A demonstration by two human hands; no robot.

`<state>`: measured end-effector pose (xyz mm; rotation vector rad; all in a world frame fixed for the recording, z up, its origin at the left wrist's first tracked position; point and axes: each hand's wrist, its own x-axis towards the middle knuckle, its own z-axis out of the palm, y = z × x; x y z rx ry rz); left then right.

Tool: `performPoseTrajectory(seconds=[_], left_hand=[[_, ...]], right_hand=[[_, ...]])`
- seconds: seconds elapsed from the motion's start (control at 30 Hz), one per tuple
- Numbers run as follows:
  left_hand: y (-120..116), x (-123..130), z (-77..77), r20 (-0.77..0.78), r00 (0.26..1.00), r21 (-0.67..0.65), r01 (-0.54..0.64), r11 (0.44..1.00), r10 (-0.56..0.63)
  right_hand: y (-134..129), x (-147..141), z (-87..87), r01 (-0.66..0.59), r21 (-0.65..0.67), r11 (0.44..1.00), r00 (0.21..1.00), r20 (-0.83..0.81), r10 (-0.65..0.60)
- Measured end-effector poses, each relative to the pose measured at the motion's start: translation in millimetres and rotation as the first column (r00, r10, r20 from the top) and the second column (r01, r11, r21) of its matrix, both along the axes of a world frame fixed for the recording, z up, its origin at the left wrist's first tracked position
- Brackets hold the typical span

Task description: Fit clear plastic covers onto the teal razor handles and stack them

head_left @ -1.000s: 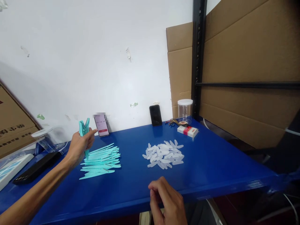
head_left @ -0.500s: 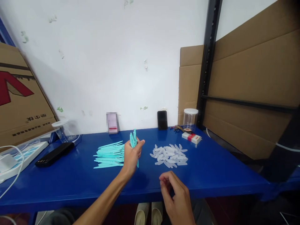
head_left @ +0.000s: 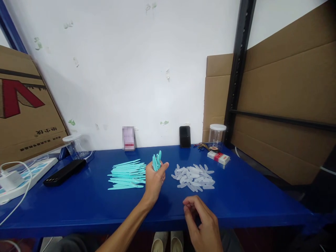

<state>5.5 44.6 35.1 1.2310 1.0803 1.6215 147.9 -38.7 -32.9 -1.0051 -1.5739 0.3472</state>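
Note:
My left hand (head_left: 154, 180) is closed around a small bunch of turquoise eyebrow razors (head_left: 156, 162), whose tips stick up above the fist. Just left of that hand lies a loose pile of the same slim razors (head_left: 126, 175), its right end partly hidden by the hand. My right hand (head_left: 202, 220) hovers near the table's front edge, fingers curled and thumb close to the index fingertip. Nothing shows in it. Beyond it is a heap of whitish translucent plastic covers (head_left: 195, 177), touched by neither hand.
On the blue table (head_left: 99, 206) stand a dark phone (head_left: 185, 137), a pixelated upright card (head_left: 128, 138) and lidded clear jars (head_left: 217, 134). A red-and-white box (head_left: 218, 157) lies at right. A black power bank (head_left: 64, 172) and power strip (head_left: 34, 178) are at left. Cardboard (head_left: 288, 101) flanks the right.
My left hand has shifted slightly right, away from the razor pile, and the bunch sits lower in it. My right hand keeps its curled pose. The whole view has shifted a little.

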Motion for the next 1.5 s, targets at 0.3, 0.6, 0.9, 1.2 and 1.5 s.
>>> performPoseTrajectory(seconds=[0.3,0.6,0.9,1.2,1.5], left_hand=[[-2,-3,-14.1,0.011,1.000,-0.034,-0.013,0.999,0.014],[-13,4,-12.7,-0.056,0.998,-0.060,0.001,0.998,-0.005],[-5,-1,-23.0,-0.169,0.985,-0.018,-0.038,0.999,0.034],[-28,-8,-16.3,-0.483,0.850,0.133,-0.167,0.977,0.211],[-36,-13,-24.1,-0.683,0.728,0.040,-0.045,0.998,0.060]], right_hand=[[2,2,-2.7,0.000,-0.008,1.000,0.999,0.040,0.001],[3,4,-5.9,-0.026,-0.028,0.999,0.998,0.051,0.028],[4,2,-6.4,-0.038,-0.099,0.994,0.998,0.054,0.044],[11,2,53.6,-0.223,-0.315,0.922,0.975,-0.081,0.208],[52,-45,64.8,-0.160,-0.279,0.947,0.984,0.024,0.174]])
